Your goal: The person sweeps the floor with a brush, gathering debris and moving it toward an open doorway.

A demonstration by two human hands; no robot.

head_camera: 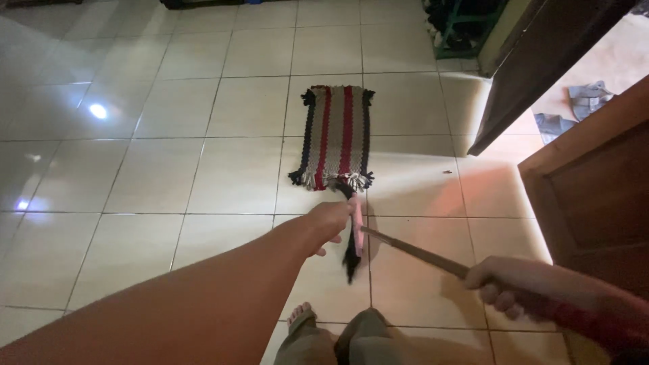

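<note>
My left hand reaches forward and is closed around the pink head of a broom, whose black bristles hang down toward the floor. My right hand grips the broom's brown handle, which runs from the lower right up to the head. Just beyond the broom head a small striped floor mat lies flat on the tiles, with red, grey and dark stripes and fringed ends. The bristle tip touches or overlaps the mat's near edge.
Pale glossy floor tiles fill the view. A dark wooden door stands open at the right beside a wooden panel. Grey footwear lies outside the doorway. A green rack stands at the back. My bare foot is below.
</note>
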